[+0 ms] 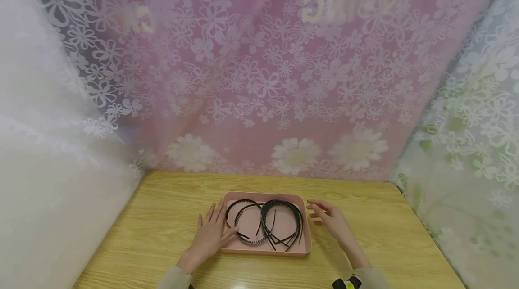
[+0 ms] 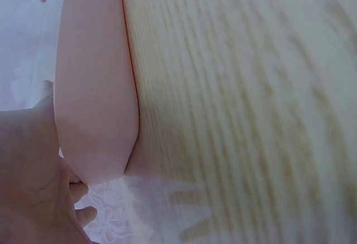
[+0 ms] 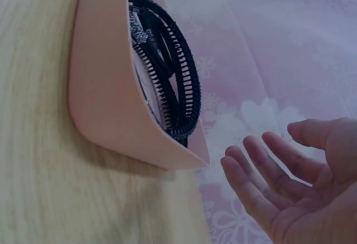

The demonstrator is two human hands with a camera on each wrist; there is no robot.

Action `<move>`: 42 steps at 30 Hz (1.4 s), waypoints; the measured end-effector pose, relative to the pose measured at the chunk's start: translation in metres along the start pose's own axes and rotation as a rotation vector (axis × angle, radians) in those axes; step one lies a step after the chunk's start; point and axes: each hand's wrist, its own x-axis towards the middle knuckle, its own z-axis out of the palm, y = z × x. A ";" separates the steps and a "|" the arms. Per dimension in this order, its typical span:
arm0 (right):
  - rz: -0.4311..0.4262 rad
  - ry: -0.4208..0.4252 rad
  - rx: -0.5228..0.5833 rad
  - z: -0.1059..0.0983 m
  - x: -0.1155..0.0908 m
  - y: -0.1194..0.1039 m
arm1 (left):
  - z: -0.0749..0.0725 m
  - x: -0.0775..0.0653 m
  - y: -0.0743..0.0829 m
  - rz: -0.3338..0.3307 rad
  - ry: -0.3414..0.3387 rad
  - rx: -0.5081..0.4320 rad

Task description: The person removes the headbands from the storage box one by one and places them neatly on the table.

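A pink rectangular tray (image 1: 284, 254) holds several black headbands (image 1: 263, 222), mostly overlapping in a heap toward its right side. Further left in it lie a thin black headband (image 1: 228, 216) and a toothed one (image 1: 253, 243) that looks partly clear. My left hand (image 1: 212, 232) rests along the tray's left end with straight fingers, its thumb reaching over the rim. The left wrist view has this hand (image 2: 28, 183) against the tray's wall (image 2: 97, 88). Just off the right end, my right hand (image 3: 295, 188) hovers with loosely bent, spread fingers and nothing in it.
The tray stands on a wood-grain table (image 1: 170, 208). A pink flowered curtain (image 1: 259, 100) hangs along the table's back edge. Pale sheets hang at the left (image 1: 61, 167) and right (image 1: 478, 145) sides.
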 end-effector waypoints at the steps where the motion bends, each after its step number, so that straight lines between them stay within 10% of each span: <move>1: -0.009 -0.004 -0.004 0.001 0.003 -0.002 | 0.000 0.000 -0.001 0.004 0.001 -0.001; 18: -0.100 -0.088 -0.307 0.022 0.056 -0.013 | 0.006 0.000 -0.005 0.000 -0.017 0.056; 42: -0.133 -0.115 -0.501 0.044 0.070 0.004 | 0.007 0.000 -0.005 -0.012 -0.010 0.066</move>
